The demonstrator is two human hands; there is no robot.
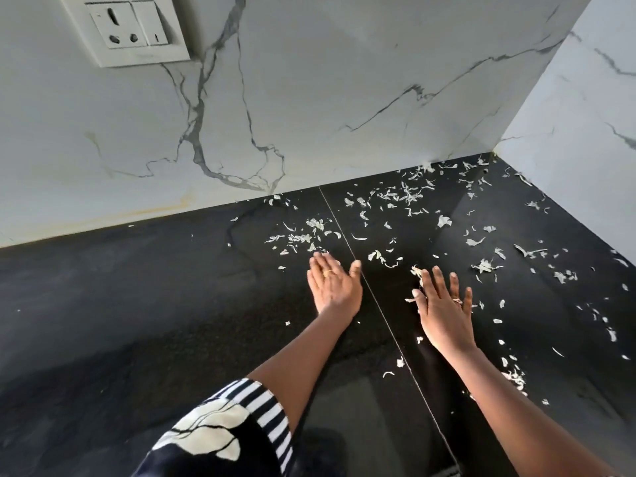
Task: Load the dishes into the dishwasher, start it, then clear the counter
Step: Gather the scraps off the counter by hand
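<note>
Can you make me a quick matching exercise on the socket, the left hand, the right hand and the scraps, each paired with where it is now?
Things:
1. socket
2. left hand
3. right hand
4. scraps

Places:
A. flat on the counter, right of the seam
B. on the wall, upper left
C. strewn mostly toward the far right corner
D. flat on the counter, left of the seam

Pairs: 1-B, 2-D, 3-A, 4-C

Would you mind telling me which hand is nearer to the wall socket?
Left. The left hand lies flat on the black counter, below and right of the wall socket; the right hand lies farther right, among pale scraps.
</note>
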